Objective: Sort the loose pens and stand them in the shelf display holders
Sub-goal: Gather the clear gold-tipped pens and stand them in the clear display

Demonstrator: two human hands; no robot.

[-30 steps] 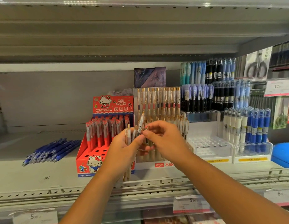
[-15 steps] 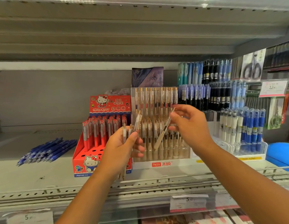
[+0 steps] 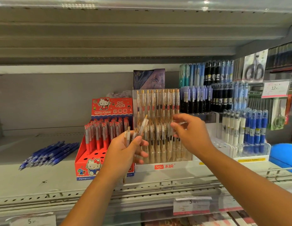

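We count at least three clear, gold-clipped pens bunched in our left hand, which grips them in front of the red box. Our palm hides their lower ends. Our right hand hovers at the clear holder, fingers curled. We cannot tell whether it pinches a pen. One pile of blue pens lies on the shelf.

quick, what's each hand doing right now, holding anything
Left hand: grip closed around a bunch of pens.
Right hand: at the pen holder, fingers curled; cannot tell if it pinches a pen.
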